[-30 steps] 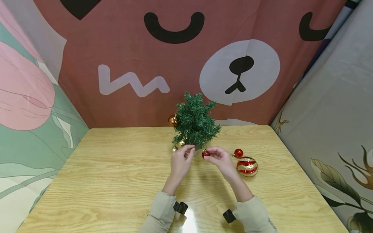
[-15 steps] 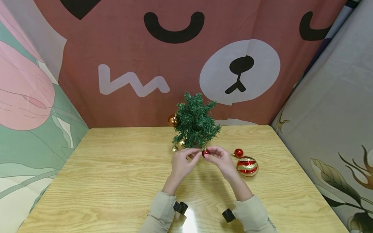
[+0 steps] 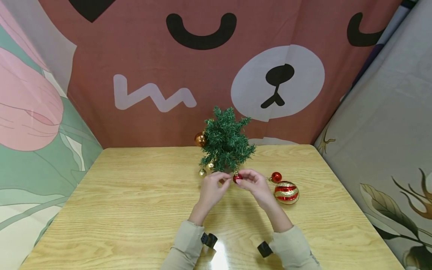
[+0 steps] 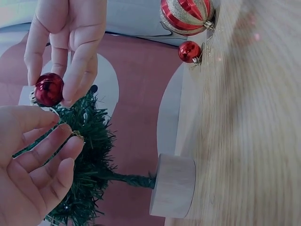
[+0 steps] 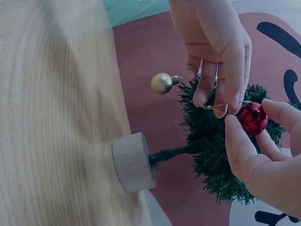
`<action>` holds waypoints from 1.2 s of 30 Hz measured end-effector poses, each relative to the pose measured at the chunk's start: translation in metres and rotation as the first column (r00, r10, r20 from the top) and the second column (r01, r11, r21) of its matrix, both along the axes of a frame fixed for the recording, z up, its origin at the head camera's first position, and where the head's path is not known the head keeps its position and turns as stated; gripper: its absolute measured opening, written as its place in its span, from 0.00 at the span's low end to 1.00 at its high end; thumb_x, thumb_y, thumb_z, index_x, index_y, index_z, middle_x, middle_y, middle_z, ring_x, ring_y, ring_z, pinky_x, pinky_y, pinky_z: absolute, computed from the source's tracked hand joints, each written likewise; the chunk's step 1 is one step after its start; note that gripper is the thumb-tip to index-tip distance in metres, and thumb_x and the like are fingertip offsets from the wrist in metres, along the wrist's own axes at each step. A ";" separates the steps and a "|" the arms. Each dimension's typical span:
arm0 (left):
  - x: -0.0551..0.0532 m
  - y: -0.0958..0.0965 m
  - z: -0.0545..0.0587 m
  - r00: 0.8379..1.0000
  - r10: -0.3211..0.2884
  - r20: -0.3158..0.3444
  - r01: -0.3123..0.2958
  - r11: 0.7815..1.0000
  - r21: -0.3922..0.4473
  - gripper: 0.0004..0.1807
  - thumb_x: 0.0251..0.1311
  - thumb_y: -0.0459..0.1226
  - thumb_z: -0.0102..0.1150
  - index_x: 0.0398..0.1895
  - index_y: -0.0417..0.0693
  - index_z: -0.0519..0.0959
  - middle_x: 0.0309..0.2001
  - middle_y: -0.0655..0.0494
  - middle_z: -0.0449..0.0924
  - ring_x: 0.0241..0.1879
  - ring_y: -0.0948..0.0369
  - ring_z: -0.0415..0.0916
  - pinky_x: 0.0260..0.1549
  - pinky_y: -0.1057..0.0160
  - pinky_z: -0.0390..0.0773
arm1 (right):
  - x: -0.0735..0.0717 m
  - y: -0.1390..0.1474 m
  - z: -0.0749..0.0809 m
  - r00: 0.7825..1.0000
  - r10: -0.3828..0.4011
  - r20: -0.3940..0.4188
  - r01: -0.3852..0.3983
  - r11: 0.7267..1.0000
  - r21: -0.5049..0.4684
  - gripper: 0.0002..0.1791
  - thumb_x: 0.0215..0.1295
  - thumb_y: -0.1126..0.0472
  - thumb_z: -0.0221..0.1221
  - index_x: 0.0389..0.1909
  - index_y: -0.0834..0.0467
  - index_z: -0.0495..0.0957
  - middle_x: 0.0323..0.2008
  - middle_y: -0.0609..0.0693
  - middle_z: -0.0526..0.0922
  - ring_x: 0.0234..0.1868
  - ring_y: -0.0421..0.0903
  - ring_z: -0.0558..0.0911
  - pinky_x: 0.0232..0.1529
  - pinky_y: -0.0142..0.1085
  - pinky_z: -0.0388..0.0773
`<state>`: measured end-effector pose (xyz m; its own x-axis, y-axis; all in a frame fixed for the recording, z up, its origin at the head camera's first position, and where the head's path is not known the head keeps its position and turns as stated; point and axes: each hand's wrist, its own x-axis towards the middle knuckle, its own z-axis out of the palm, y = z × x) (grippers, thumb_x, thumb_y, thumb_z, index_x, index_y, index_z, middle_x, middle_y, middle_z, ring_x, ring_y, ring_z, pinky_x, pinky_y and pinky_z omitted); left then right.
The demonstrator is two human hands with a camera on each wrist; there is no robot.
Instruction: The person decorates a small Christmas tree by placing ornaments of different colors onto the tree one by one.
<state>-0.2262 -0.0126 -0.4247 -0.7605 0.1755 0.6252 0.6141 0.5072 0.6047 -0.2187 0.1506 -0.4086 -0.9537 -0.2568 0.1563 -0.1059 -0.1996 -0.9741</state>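
A small shiny red Christmas bauble (image 3: 237,177) is pinched between the thumb and fingers of my right hand (image 3: 255,187), just in front of the little green Christmas tree (image 3: 226,138). My left hand (image 3: 212,190) pinches the bauble's thin gold cord (image 5: 211,107) with its fingertips, close beside the bauble. The tree's round pale wooden base (image 4: 172,186) stands on the table. On the tree's left side hang an orange-gold bauble (image 3: 200,140) and small gold baubles (image 3: 202,172). In the right wrist view, one gold bauble (image 5: 162,83) shows beyond the left hand.
To the right of my right hand lie another small red bauble (image 3: 276,177) and a larger red-and-gold striped bauble (image 3: 286,193). The wooden table (image 3: 135,210) meets a printed cloth backdrop (image 3: 152,127) at its far edge.
My left hand has moved right to the bauble's cord, then drawn slightly back left. The right hand still holds the red bauble, nearly in place. The tree has not moved.
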 end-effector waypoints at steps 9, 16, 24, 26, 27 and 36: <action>-0.002 -0.010 0.002 0.997 0.020 0.078 -0.030 0.992 0.122 0.02 0.54 0.28 0.57 0.28 0.38 0.79 0.25 0.51 0.79 0.16 0.63 0.72 0.16 0.71 0.71 | -0.002 -0.001 -0.014 1.000 0.015 0.023 -0.016 0.998 0.061 0.19 0.54 0.77 0.53 0.46 0.81 0.64 0.37 0.56 0.74 0.36 0.42 0.77 0.43 0.38 0.74; -0.004 -0.014 0.005 0.999 0.018 0.038 -0.023 0.990 0.139 0.03 0.55 0.28 0.56 0.28 0.36 0.79 0.23 0.52 0.79 0.16 0.65 0.72 0.15 0.72 0.71 | -0.005 -0.008 -0.026 0.998 0.016 0.064 -0.023 0.994 0.107 0.18 0.51 0.77 0.55 0.43 0.79 0.65 0.35 0.56 0.75 0.35 0.43 0.77 0.40 0.35 0.76; -0.006 -0.016 0.009 0.999 0.036 0.004 -0.036 0.992 0.125 0.04 0.55 0.29 0.57 0.29 0.34 0.80 0.23 0.52 0.79 0.18 0.64 0.73 0.18 0.72 0.72 | -0.008 -0.016 -0.038 0.998 0.022 0.059 -0.034 0.976 0.215 0.18 0.50 0.75 0.58 0.43 0.77 0.68 0.36 0.58 0.77 0.34 0.42 0.77 0.39 0.33 0.75; -0.006 -0.016 0.009 0.999 0.041 0.000 -0.041 0.992 0.116 0.04 0.55 0.29 0.57 0.30 0.34 0.80 0.23 0.53 0.79 0.18 0.64 0.72 0.19 0.71 0.72 | -0.008 -0.018 -0.039 0.998 0.026 0.054 -0.038 0.973 0.226 0.19 0.50 0.74 0.58 0.44 0.77 0.68 0.37 0.60 0.77 0.35 0.42 0.77 0.39 0.33 0.75; -0.007 -0.016 0.010 0.999 0.044 -0.005 -0.043 0.993 0.112 0.04 0.55 0.29 0.57 0.30 0.34 0.80 0.23 0.53 0.79 0.18 0.64 0.73 0.19 0.71 0.72 | -0.008 -0.019 -0.040 0.998 0.026 0.056 -0.039 0.973 0.228 0.19 0.51 0.74 0.58 0.44 0.77 0.68 0.38 0.60 0.77 0.35 0.42 0.77 0.39 0.33 0.75; -0.011 -0.014 0.011 0.993 0.108 -0.037 -0.106 0.992 0.072 0.02 0.52 0.28 0.59 0.28 0.36 0.80 0.21 0.53 0.79 0.17 0.64 0.70 0.17 0.71 0.70 | -0.014 -0.025 -0.040 0.998 0.031 0.056 -0.043 0.971 0.235 0.18 0.53 0.73 0.57 0.44 0.77 0.68 0.38 0.60 0.76 0.34 0.42 0.77 0.38 0.34 0.76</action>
